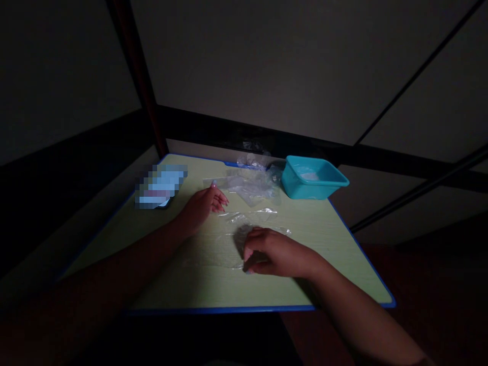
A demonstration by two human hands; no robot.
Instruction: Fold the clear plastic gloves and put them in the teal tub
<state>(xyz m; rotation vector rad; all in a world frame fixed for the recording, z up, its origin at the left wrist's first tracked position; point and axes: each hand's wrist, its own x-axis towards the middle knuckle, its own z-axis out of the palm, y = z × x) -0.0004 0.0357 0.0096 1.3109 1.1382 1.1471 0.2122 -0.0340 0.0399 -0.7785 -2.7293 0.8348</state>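
Note:
A clear plastic bag (232, 249) lies spread on the table, shiny along its folds. At its near right edge, my right hand (276, 252) is closed, with thumb and forefinger tips together on the film. My left hand (206, 204) is by the bag's far left corner, thumb raised apart from loosely bent fingers, and nothing shows in it. Just beyond that hand is a loose pile of clear plastic bags (253, 185), crumpled toward the back edge.
A turquoise plastic basket (314, 190) with something whitish inside stands at the table's back right. A phone (162, 188), blurred out, lies at the left. The pale table (229, 292) has a blue rim, and walls or panels rise behind it.

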